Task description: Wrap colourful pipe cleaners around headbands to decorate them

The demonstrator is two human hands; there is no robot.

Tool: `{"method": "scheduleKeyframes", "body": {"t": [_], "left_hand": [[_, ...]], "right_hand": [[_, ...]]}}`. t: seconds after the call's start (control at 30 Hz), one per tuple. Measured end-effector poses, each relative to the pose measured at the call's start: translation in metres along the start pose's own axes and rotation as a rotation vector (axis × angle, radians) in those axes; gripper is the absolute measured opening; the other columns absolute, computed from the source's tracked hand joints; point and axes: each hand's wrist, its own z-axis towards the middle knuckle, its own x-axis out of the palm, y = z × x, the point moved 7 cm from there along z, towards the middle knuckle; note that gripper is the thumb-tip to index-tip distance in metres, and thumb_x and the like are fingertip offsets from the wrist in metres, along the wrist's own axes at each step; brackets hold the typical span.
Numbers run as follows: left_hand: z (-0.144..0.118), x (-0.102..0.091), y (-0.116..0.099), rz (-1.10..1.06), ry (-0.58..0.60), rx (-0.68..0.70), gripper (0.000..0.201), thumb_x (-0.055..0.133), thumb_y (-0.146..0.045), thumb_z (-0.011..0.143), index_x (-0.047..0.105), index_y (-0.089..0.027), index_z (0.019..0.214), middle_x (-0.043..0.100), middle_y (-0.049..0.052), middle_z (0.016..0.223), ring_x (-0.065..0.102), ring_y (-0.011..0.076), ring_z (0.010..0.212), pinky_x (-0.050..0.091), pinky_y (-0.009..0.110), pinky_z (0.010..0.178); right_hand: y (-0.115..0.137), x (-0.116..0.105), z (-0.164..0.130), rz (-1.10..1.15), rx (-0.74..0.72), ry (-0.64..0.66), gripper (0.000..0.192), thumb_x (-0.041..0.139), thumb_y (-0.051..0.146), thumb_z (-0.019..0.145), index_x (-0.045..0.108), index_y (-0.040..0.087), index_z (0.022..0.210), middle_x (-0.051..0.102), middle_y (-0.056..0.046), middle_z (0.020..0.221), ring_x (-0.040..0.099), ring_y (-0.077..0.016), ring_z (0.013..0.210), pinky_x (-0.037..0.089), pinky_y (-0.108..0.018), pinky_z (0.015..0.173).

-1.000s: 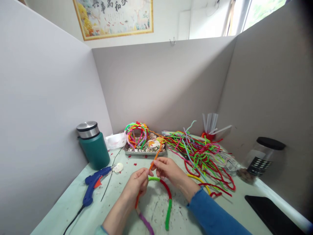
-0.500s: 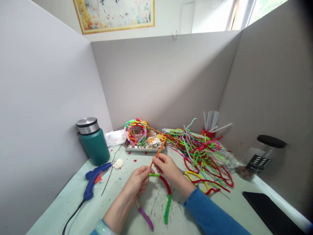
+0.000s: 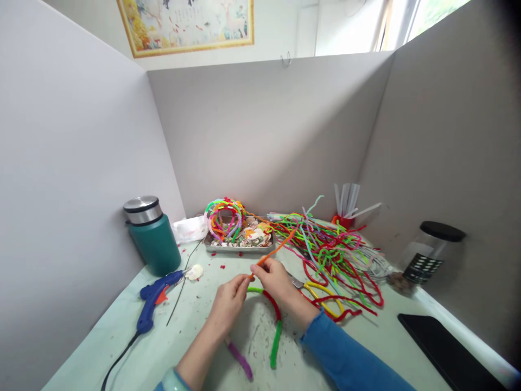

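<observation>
Since both hands, the left hand (image 3: 228,304) and right hand (image 3: 273,278), pinch the orange pipe cleaner (image 3: 273,251) against the wrapped headband (image 3: 272,319), a loosened pinch could let the winding spring undone.

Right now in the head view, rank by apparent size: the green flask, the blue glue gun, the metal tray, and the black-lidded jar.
1. green flask
2. black-lidded jar, close to the flask in size, so the order of these two is uncertain
3. metal tray, lying farther back
4. blue glue gun, long but thin

Fuzzy orange pipe cleaner (image 3: 273,253); glossy blue plastic glue gun (image 3: 152,301); matt teal flask (image 3: 153,237) with brushed-metal lid; shiny metal tray (image 3: 240,247).
</observation>
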Motion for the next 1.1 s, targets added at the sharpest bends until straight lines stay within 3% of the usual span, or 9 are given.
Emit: {"method": "scheduleKeyframes", "body": {"t": [0.13,0.3,0.4,0.57,0.73,0.8,0.97,1.1], "left_hand": [[0.002,0.006,0.007,-0.143,0.088,-0.092,0.033,0.045,-0.044,0.081,0.061,-0.016,0.073,0.038,-0.007,0.045,0.034,0.0094,0.043,0.024,0.02,0.045],[-0.006,0.018,0.015,-0.595,0.257,-0.392,0.033,0.053,-0.052,0.074,0.052,-0.019,0.074,0.022,-0.013,0.038,0.007,0.0044,0.034,0.006,0.019,0.035],[-0.011,0.022,0.014,-0.752,0.325,-0.46,0.033,0.058,-0.051,0.07,0.05,-0.019,0.075,0.019,-0.014,0.038,0.004,0.0039,0.035,0.003,0.019,0.034],[-0.005,0.017,0.016,-0.575,0.234,-0.378,0.035,0.053,-0.053,0.073,0.049,-0.019,0.077,0.041,-0.01,0.043,0.015,0.0038,0.031,0.012,0.018,0.032],[-0.001,0.003,-0.002,-0.153,0.133,-0.034,0.027,0.049,-0.041,0.08,0.053,-0.018,0.065,0.057,-0.003,0.048,0.04,0.0088,0.042,0.031,0.02,0.047],[-0.001,0.0,-0.006,-0.062,0.086,0.043,0.027,0.048,-0.037,0.081,0.056,-0.018,0.064,0.06,-0.001,0.051,0.045,0.0103,0.047,0.034,0.02,0.052],[0.0,0.008,0.012,-0.154,0.143,-0.116,0.028,0.046,-0.042,0.08,0.059,-0.017,0.078,0.066,0.001,0.063,0.037,0.0079,0.034,0.027,0.02,0.035],[-0.005,0.019,0.013,-0.382,0.33,-0.249,0.03,0.046,-0.047,0.079,0.055,-0.018,0.08,0.048,-0.007,0.039,0.022,0.0063,0.026,0.017,0.018,0.028]], "right_hand": [[0.001,-0.001,0.001,0.056,0.022,0.029,0.022,0.057,0.034,0.074,0.05,0.019,0.059,0.042,0.007,0.041,0.035,-0.0083,0.039,0.027,-0.021,0.04],[0.014,0.022,-0.014,0.207,-0.018,0.335,0.022,0.059,0.035,0.075,0.053,0.017,0.064,0.048,0.006,0.049,0.037,-0.0065,0.041,0.027,-0.019,0.041],[0.017,0.027,-0.018,0.234,-0.041,0.378,0.024,0.06,0.035,0.075,0.053,0.017,0.062,0.05,0.005,0.05,0.038,-0.0063,0.043,0.028,-0.019,0.043],[0.011,0.018,-0.012,0.138,-0.019,0.224,0.026,0.061,0.035,0.073,0.051,0.017,0.057,0.043,0.007,0.045,0.034,-0.0066,0.041,0.025,-0.021,0.042],[0.006,0.012,-0.01,0.106,-0.014,0.123,0.029,0.062,0.035,0.072,0.047,0.018,0.053,0.039,0.007,0.044,0.032,-0.0073,0.042,0.024,-0.021,0.041],[0.004,0.011,-0.009,0.118,-0.007,0.1,0.029,0.062,0.034,0.071,0.046,0.019,0.052,0.038,0.007,0.043,0.031,-0.0073,0.042,0.024,-0.021,0.041],[0.0,0.008,-0.006,0.258,0.034,0.072,0.029,0.064,0.038,0.07,0.047,0.018,0.056,0.041,0.007,0.042,0.033,-0.0066,0.04,0.025,-0.02,0.039],[0.001,0.007,-0.004,0.51,0.113,0.135,0.029,0.064,0.044,0.07,0.051,0.018,0.066,0.046,0.006,0.046,0.038,-0.0067,0.039,0.026,-0.019,0.038]]}}
